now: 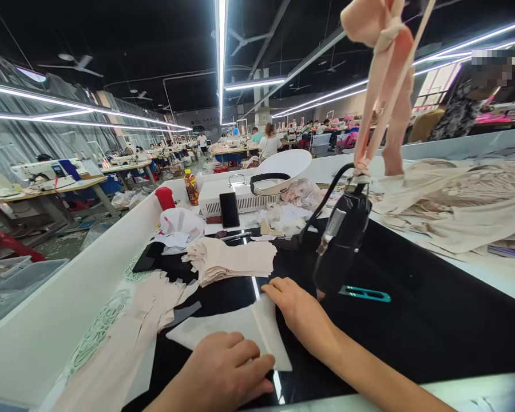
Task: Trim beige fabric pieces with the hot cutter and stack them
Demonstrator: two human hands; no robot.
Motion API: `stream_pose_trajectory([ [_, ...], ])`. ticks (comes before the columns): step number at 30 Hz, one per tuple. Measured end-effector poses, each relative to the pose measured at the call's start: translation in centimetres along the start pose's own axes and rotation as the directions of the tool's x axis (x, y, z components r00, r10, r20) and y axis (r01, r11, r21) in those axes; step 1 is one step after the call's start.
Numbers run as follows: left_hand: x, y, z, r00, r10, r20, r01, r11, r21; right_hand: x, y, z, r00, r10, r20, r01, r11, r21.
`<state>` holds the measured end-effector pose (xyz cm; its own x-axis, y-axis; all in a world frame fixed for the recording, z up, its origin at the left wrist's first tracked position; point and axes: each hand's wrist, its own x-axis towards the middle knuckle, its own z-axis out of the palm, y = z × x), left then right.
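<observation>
A pale, flat fabric piece (240, 332) lies on the black worktop (412, 332) in front of me. My left hand (225, 372) rests on its near edge with fingers lying flat and together. My right hand (298, 312) presses flat on the piece's far right corner, fingers stretched out. Just behind the right hand hangs a black hand tool (341, 240) on a cable, suspended by beige straps (384, 86). Teal thread snips (364, 294) lie to the right of my right hand.
A stack of beige cut pieces (232, 260) sits behind the fabric, more beige strips (129, 343) at the left. A phone (229, 210), white box (240, 194), red cup (165, 198), bottle (191, 187) and beige garments (459, 206) crowd the back. Other workers sit at distant sewing tables.
</observation>
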<state>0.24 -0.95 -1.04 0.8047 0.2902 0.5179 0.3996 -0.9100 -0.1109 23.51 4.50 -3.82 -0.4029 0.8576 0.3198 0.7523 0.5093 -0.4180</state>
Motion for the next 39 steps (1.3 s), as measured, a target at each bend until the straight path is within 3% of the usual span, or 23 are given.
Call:
stream_pose_trajectory([
  [3, -0.5, 0.5, 1.0, 0.999, -0.032, 0.013, 0.032, 0.999, 0.006, -0.5, -0.1, -0.1, 0.997, -0.067, -0.033, 0.064, 0.994, -0.093],
  [10, -1.0, 0.3, 1.1, 0.99, -0.097, 0.104, 0.101, 0.994, -0.033, -2.1, -1.1, -0.6, 0.965, -0.259, -0.04, 0.25, 0.957, -0.148],
  [14, -1.3, 0.6, 1.3, 0.988, -0.108, 0.113, 0.116, 0.991, -0.067, -2.8, -1.1, -0.4, 0.958, -0.28, -0.067, 0.264, 0.947, -0.182],
  [17, -1.4, 0.7, 1.4, 0.988, -0.116, 0.105, 0.125, 0.988, -0.085, -4.1, -1.7, -1.9, 0.931, -0.329, -0.159, 0.303, 0.938, -0.166],
  [18, -1.4, 0.8, 1.4, 0.988, -0.119, 0.102, 0.129, 0.988, -0.089, -4.6, -1.9, -2.8, 0.898, -0.365, -0.244, 0.335, 0.929, -0.157],
  [20, -1.5, 0.9, 1.4, 0.988, -0.12, 0.096, 0.13, 0.987, -0.097, -5.7, -2.3, -5.1, 0.782, -0.443, -0.438, 0.376, 0.896, -0.236],
  [22, -1.5, 1.0, 1.5, 0.99, -0.112, 0.089, 0.122, 0.987, -0.106, -6.3, -2.3, -7.3, 0.644, -0.433, -0.63, 0.283, 0.901, -0.33],
  [24, -1.4, 1.1, 1.6, 0.991, -0.101, 0.082, 0.11, 0.988, -0.111, -6.1, -1.8, -9.1, 0.562, -0.325, -0.761, 0.192, 0.946, -0.263],
  [25, -1.4, 1.2, 1.6, 0.992, -0.097, 0.083, 0.106, 0.988, -0.11, -5.7, -1.5, -9.6, 0.464, -0.22, -0.858, 0.13, 0.975, -0.18],
  [26, -1.3, 1.2, 1.5, 0.992, -0.094, 0.088, 0.104, 0.989, -0.107, -5.2, -1.2, -9.9, 0.422, -0.099, -0.901, 0.113, 0.992, -0.056],
  [27, -1.3, 1.2, 1.5, 0.992, -0.093, 0.091, 0.102, 0.99, -0.102, -4.5, -1.0, -10.0, 0.432, 0.012, -0.902, 0.115, 0.991, 0.069],
  [28, -1.2, 1.3, 1.4, 0.991, -0.093, 0.095, 0.102, 0.99, -0.097, -3.9, -0.8, -9.9, 0.471, 0.117, -0.875, 0.108, 0.976, 0.189],
  [30, -1.1, 1.4, 1.3, 0.99, -0.095, 0.101, 0.104, 0.991, -0.089, -2.5, -0.6, -9.6, 0.585, 0.282, -0.76, 0.079, 0.913, 0.4],
  [33, -1.1, 1.7, 1.3, 0.992, -0.093, 0.089, 0.1, 0.992, -0.08, -1.0, -1.0, -8.8, 0.689, 0.397, -0.606, 0.067, 0.797, 0.6],
  [36, -1.1, 2.0, 1.3, 0.995, -0.081, 0.063, 0.086, 0.994, -0.073, -0.1, -1.8, -8.4, 0.696, 0.461, -0.551, 0.051, 0.734, 0.678],
  [39, -1.0, 2.0, 1.2, 0.993, -0.089, 0.074, 0.096, 0.991, -0.089, 0.0, -2.8, -8.3, 0.702, 0.467, -0.537, 0.041, 0.727, 0.686],
])
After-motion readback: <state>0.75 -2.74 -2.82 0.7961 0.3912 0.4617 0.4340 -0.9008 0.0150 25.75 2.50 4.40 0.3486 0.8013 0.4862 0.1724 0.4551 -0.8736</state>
